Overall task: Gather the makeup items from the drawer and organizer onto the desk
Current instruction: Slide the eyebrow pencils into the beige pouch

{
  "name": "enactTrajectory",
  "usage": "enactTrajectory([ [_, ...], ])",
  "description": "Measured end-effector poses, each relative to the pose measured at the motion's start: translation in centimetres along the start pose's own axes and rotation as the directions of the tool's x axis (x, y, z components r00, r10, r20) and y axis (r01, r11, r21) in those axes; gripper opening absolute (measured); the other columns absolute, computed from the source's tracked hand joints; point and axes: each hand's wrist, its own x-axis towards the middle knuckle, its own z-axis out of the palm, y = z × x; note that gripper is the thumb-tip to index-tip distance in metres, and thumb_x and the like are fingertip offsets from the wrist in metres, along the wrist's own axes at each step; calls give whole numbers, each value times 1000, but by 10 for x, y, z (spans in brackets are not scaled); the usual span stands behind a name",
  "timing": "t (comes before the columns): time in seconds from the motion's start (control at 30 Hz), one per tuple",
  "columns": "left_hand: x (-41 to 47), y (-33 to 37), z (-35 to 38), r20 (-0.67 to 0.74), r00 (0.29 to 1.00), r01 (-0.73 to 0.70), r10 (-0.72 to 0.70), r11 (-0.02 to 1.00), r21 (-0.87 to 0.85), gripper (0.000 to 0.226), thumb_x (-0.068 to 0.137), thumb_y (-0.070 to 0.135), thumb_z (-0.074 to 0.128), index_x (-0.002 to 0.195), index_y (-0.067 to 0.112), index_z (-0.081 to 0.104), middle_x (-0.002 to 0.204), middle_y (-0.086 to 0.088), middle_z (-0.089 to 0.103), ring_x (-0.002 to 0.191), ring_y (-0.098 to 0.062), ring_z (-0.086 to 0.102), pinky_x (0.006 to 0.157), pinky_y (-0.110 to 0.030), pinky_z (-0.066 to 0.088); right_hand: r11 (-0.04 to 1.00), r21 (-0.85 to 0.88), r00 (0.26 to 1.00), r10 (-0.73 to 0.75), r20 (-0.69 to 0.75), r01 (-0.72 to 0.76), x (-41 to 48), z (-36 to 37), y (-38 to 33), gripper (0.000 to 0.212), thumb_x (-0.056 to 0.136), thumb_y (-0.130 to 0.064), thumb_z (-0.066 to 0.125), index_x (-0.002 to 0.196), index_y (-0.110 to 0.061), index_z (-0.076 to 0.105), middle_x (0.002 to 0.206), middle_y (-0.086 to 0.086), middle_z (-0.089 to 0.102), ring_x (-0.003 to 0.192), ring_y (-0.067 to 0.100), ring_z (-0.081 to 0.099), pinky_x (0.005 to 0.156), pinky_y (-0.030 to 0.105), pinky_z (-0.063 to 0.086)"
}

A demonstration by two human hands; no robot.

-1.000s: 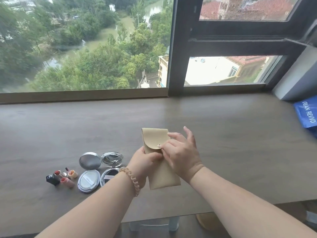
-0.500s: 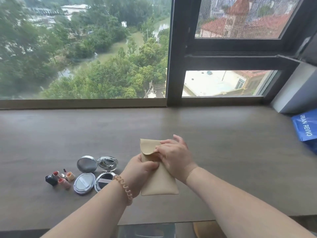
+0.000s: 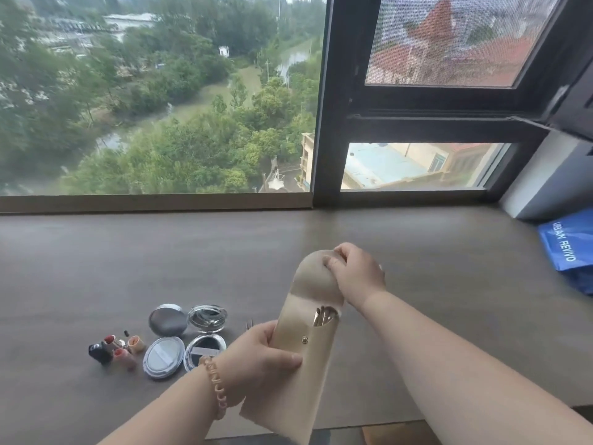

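A beige snap pouch is held above the brown desk. My left hand grips its body. My right hand pinches the flap, which is lifted up and back. Gold-tipped tools show in the pouch's open mouth. On the desk to the left lie two open round compacts and a small cluster of lipsticks.
A large window with a dark frame runs along the desk's far edge. A blue shopping bag lies at the right end. The desk's near edge runs just below my forearms.
The pouch's flap was snapped shut a second ago; now my right hand has lifted it open and the tools inside show. The camera has tilted up slightly.
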Motion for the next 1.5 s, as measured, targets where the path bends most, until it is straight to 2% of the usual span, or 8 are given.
enactTrajectory([
  [0.13,-8,9,-18,79,997,-9,10,1000,-7,47,65,2,74,109,-4,61,99,-19,68,87,-30,64,79,-38,53,917,-309,958,-280,-53,251,-17,8,-4,42,78,-44,67,117,-34,57,115,-5,50,115,19,39,91,30,19],
  [0.23,-10,15,-27,68,998,-19,18,1000,5,48,63,2,74,109,-4,61,97,-18,69,85,-28,65,76,-37,54,909,-158,922,-385,32,385,-23,5,-11,16,81,-27,62,94,-31,70,98,-6,60,103,19,52,82,30,29],
  [0.33,-10,19,-33,33,999,-38,37,999,31,48,61,4,74,108,-2,62,96,-17,70,82,-26,66,72,-35,55,952,160,901,-301,314,262,-32,1,-23,28,88,-11,49,94,-26,72,87,-6,69,88,13,62,82,29,46],
  [0.5,-7,21,-37,2,999,-40,40,996,75,46,64,5,73,109,5,65,105,-24,68,92,-33,65,87,-49,50,912,-14,829,-366,422,409,-40,-1,-35,33,89,-47,46,83,-20,64,82,-4,63,82,17,57,80,32,42],
  [0.7,-3,26,-36,29,998,-56,52,978,200,37,66,4,68,103,9,67,98,-16,71,87,-27,66,86,-46,50,916,16,834,-373,406,402,-43,-2,-34,18,80,-38,68,82,-27,54,71,-14,49,69,10,49,61,25,39],
  [0.87,-5,32,-32,91,994,-89,57,906,413,42,61,25,71,100,10,67,87,-2,68,79,-14,63,74,-33,48,953,45,776,-271,570,300,-41,-5,-28,13,80,-31,71,77,-27,59,73,-12,54,68,6,51,60,24,44],
  [1.07,-2,31,-36,76,996,-82,48,829,554,34,62,24,66,96,24,69,96,-12,73,82,-15,67,81,-44,54,973,69,691,-204,693,218,-38,-12,-24,10,77,-20,74,83,-22,66,71,-11,55,65,3,52,59,19,43],
  [1.5,-6,33,-37,76,997,-19,-14,907,422,30,67,13,75,97,15,69,92,-5,74,83,-18,69,78,-37,56,922,387,750,-254,610,-3,-33,-22,-27,18,72,5,74,71,-11,67,66,6,63,55,11,59,52,17,47],
])
